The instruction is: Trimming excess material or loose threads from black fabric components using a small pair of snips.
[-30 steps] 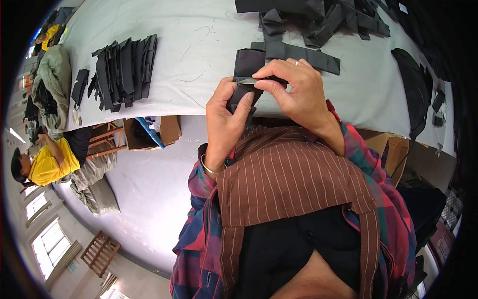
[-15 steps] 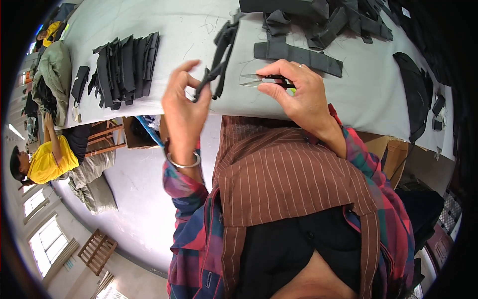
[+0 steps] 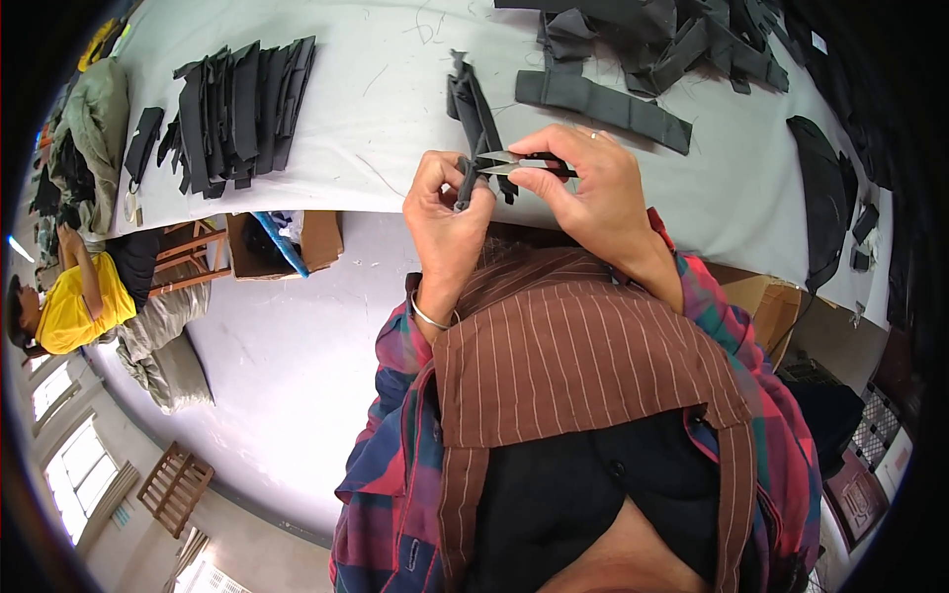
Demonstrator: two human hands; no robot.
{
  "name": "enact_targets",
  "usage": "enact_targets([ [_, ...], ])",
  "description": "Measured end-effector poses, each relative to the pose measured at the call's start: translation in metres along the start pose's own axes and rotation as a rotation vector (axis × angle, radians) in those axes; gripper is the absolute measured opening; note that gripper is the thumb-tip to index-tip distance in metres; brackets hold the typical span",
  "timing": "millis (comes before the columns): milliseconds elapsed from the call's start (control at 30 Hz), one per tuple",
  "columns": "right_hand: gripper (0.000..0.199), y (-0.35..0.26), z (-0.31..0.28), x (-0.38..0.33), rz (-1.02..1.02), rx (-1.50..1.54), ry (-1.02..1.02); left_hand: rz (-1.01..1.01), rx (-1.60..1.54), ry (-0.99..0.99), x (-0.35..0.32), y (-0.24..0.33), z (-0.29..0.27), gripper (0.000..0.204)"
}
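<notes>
Between the fingers of my left hand (image 3: 447,206) is pinched a dark grey fabric strip (image 3: 477,114), folded or bunched, its far end reaching away over the table. My right hand (image 3: 593,183) is closed around a pair of thread snips (image 3: 539,166) with black grips and pointed metal blades. The blades point left and overlap the strip close to my left fingertips. Whether they touch the cloth I cannot tell. A flat dark strip (image 3: 605,111) lies on the table just beyond my right hand.
The pale cloth-covered table (image 3: 386,109) carries a row of stacked dark strips (image 3: 237,114) at left and a loose heap of strips (image 3: 672,44) at the far right. Loose threads lie about. A cardboard box (image 3: 321,242) stands below the edge; a person in yellow (image 3: 89,301) works at far left.
My left hand has moved right with the fabric strip, bringing it up to the snips. My right hand has stayed almost in place.
</notes>
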State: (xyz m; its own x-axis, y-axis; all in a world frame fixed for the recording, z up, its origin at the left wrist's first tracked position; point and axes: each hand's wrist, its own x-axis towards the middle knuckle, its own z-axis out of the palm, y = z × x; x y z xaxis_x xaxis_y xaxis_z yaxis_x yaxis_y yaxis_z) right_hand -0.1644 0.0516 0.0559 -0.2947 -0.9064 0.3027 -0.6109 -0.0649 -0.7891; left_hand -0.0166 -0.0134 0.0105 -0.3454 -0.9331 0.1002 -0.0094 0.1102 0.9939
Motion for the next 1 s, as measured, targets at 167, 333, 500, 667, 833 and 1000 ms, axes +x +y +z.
enact_targets([
  [167,0.019,0.001,0.000,0.000,-0.053,-0.100,-0.002,0.144,0.207,0.068,-0.001,0.005,0.001,0.023],
  [333,0.018,0.000,0.005,0.002,-0.129,-0.162,0.071,0.260,0.297,0.087,-0.001,0.004,0.003,0.025],
  [500,0.015,0.001,0.004,0.001,-0.187,-0.228,0.101,0.345,0.335,0.096,-0.001,0.010,0.007,0.026],
  [667,0.014,-0.002,-0.003,0.001,-0.172,-0.316,0.048,0.379,0.391,0.099,-0.002,0.011,0.008,0.027],
  [833,0.013,-0.006,-0.008,0.004,-0.137,-0.234,0.106,0.409,0.406,0.107,-0.001,0.009,0.007,0.027],
  [1000,0.013,-0.002,-0.002,0.006,-0.176,-0.212,0.114,0.420,0.406,0.122,0.000,0.008,0.006,0.027],
])
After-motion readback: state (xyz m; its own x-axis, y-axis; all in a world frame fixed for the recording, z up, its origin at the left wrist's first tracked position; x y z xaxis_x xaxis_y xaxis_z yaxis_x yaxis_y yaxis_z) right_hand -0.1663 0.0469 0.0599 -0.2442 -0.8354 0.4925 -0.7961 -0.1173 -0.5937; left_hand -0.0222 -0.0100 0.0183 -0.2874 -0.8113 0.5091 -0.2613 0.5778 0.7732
